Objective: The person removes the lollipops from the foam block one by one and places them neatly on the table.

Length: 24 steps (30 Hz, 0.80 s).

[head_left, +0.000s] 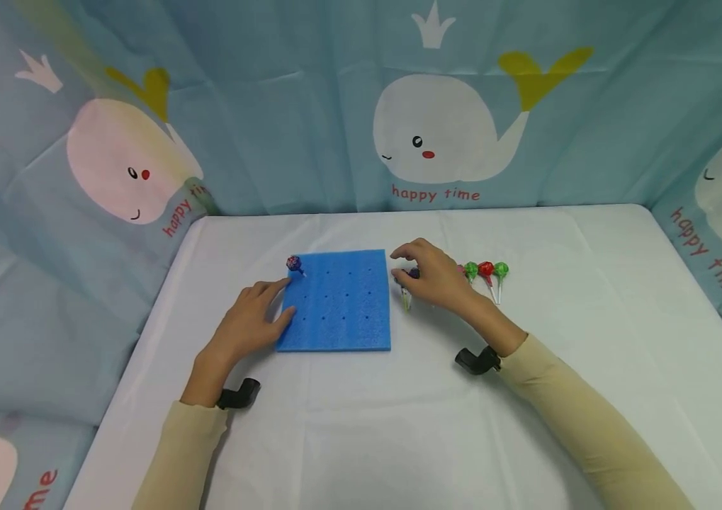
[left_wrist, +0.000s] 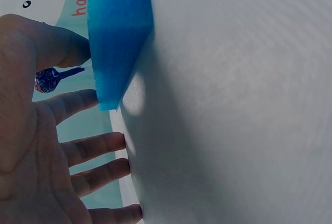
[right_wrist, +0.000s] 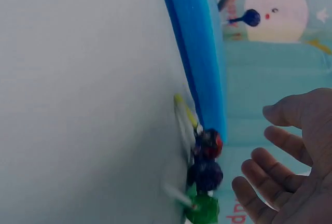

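Observation:
A blue foam board (head_left: pixel 335 304) with rows of small holes lies on the table. One dark-wrapped lollipop (head_left: pixel 294 264) stands in its back left corner, stick down and head up. At the board's left edge my left hand (head_left: pixel 249 326) rests its thumb and index finger, the fingers spread. Just off the right edge hovers my right hand (head_left: pixel 433 276), thumb and fingers apart and holding nothing. Under and beside it lie several lollipops, among them a dark blue one (right_wrist: pixel 207 175) and a green one (right_wrist: pixel 203 209). In the head view this hand partly hides them.
Farther right on the white tablecloth (head_left: pixel 399 425) lie a red lollipop (head_left: pixel 486 268) and a green lollipop (head_left: pixel 501 269), sticks toward me. A blue curtain (head_left: pixel 309 106) with whale prints rises behind the table. Black wrist cameras sit on both wrists.

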Motion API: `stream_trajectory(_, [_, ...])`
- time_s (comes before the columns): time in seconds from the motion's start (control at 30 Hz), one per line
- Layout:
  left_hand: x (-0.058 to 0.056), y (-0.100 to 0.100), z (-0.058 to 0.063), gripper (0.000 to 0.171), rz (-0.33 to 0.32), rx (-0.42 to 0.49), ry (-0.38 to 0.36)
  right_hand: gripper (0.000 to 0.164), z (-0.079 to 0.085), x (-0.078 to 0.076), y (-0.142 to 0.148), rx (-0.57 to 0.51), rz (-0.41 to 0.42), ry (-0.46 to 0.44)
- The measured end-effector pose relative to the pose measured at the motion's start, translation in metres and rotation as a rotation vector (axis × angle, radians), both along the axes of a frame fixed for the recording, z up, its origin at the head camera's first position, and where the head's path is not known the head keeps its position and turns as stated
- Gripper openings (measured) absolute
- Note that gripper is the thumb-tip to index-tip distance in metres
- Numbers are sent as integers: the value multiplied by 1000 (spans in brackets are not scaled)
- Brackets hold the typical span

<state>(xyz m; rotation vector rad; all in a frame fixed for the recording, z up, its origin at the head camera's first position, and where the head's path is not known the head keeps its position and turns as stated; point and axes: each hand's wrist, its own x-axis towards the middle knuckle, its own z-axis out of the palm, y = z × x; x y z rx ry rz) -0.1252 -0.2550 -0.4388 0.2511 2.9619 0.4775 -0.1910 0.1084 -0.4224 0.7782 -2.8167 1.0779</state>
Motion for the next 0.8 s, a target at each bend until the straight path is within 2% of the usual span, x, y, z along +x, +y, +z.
stream_trajectory(0.4, [-4, 4, -3, 67, 1, -1, 2, 34, -3, -4, -44, -38, 100, 17])
stream_trajectory(0.8, [-5, 1, 0, 67, 4, -8, -4, 40, -6, -20, -92, -91, 220, 15])
